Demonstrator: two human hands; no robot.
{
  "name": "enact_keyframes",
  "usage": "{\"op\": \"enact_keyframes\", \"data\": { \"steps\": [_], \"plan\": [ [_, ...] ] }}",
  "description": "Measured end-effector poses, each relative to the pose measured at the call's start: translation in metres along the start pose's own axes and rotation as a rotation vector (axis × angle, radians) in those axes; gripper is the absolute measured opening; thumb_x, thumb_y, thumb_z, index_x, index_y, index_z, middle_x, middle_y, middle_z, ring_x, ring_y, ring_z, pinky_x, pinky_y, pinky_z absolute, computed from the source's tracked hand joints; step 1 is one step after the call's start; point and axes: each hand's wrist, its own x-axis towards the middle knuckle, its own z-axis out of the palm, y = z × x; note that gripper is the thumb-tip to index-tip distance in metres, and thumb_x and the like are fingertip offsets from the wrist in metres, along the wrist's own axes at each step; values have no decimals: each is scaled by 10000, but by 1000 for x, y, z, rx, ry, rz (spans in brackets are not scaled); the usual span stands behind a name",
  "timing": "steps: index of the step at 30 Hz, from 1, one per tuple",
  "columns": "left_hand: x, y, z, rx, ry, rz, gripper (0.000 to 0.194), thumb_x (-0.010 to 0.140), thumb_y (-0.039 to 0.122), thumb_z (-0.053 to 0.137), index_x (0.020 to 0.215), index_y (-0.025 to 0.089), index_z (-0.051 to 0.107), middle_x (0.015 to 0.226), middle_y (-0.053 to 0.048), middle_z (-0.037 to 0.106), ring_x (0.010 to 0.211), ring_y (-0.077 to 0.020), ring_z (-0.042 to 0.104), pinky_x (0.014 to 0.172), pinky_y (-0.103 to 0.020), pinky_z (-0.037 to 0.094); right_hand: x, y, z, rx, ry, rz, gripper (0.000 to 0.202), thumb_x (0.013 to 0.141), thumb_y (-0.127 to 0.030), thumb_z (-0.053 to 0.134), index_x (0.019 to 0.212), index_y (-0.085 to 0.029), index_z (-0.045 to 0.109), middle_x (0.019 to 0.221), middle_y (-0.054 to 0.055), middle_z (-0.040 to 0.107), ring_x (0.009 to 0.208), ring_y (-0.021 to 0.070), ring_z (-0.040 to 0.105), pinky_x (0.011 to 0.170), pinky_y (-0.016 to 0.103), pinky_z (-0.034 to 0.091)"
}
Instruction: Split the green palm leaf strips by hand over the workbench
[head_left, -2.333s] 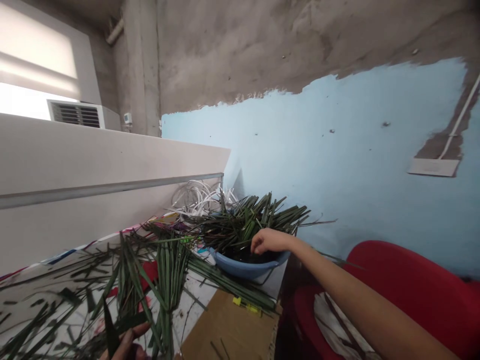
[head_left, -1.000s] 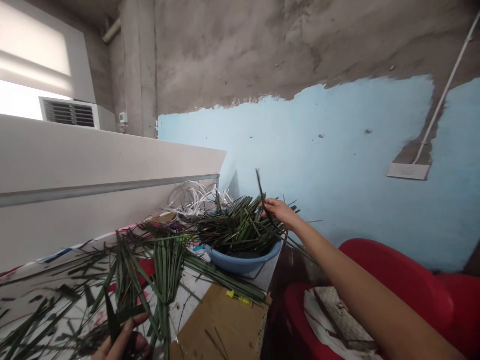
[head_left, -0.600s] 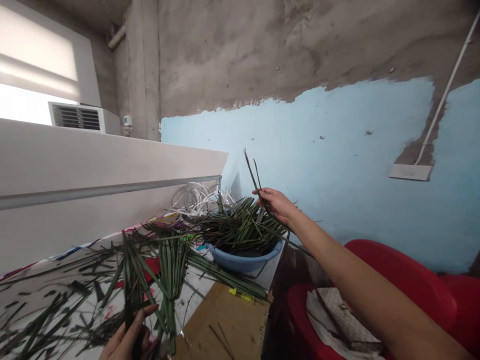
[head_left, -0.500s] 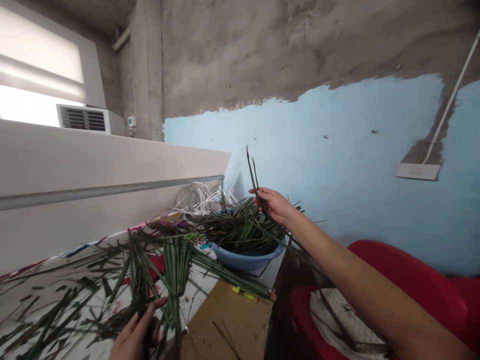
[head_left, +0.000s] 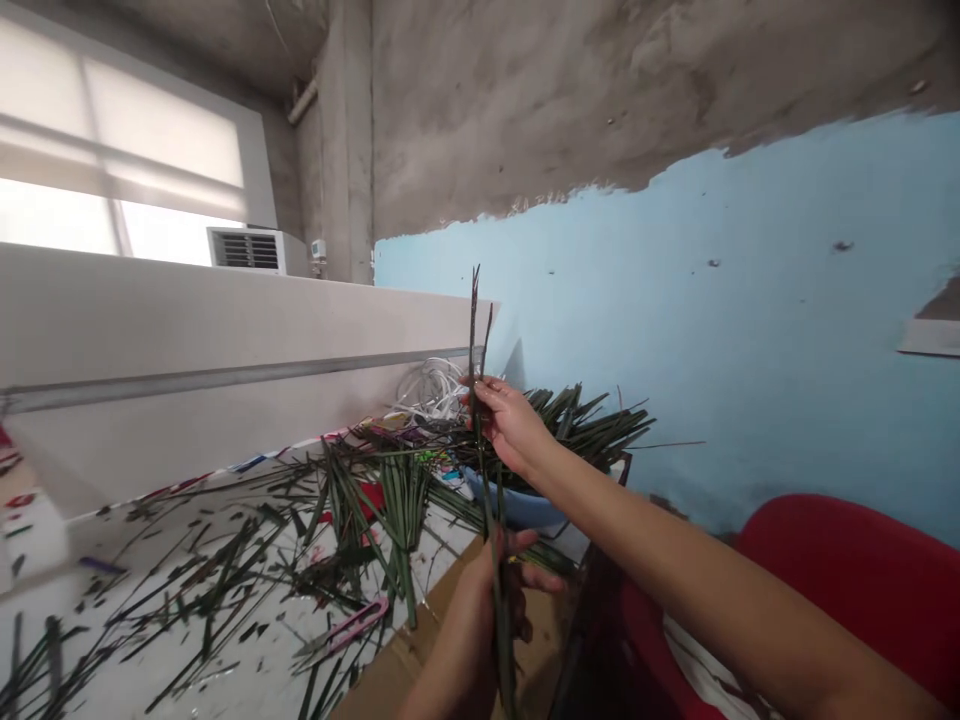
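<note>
My right hand [head_left: 506, 415] is closed around a few long, narrow green leaves [head_left: 475, 320], held upright with their thin tips above the fingers. Their lower ends hang down in front of my left hand [head_left: 480, 600], whose fingers are spread and point to the right. The leaves run across the left palm or thumb; how firmly they touch is hard to see. Behind my right hand a blue basin [head_left: 529, 508] is heaped with more green leaves [head_left: 592, 420]. A sorted bundle of leaves [head_left: 405, 495] lies on the table, left of the basin.
Pink-handled snips [head_left: 352, 627] lie among leaf scraps on the white table [head_left: 202, 670]. Brown cardboard [head_left: 390, 680] lies under my left hand. White coiled strips [head_left: 431, 385] sit at the back by the partition [head_left: 225, 320]. A red chair [head_left: 840, 570] stands at right.
My left hand has left the leaf bundle on the table and moved right, beneath my right hand. The right hand still holds its leaves, now in front of the basin's left side. The view has turned left.
</note>
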Motion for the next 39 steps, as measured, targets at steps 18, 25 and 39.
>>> {"op": "enact_keyframes", "data": {
  "steps": [18,25,39],
  "plan": [
    [-117,81,-74,269,551,388,637,667,691,676,1009,154,692,453,77,386,422,-101,337,442,-221,282,-15,44,73,4,-96,93,336,662,-424,787,877,-219,631,786,-19,670,612,109,561,536,209,396],
    [-127,81,-112,394,717,509,553,680,618,673,996,164,663,534,67,416,485,-106,328,470,-225,233,-57,121,110,-47,-282,329,432,629,-509,805,883,-194,653,784,-4,669,563,112,559,510,229,373],
    [-132,52,-182,509,782,411,256,720,443,618,713,187,617,617,13,533,632,-171,479,600,-264,349,-97,240,125,-10,-334,494,371,576,-484,805,689,-189,612,566,-42,547,474,91,412,474,225,265]
  ]
}}
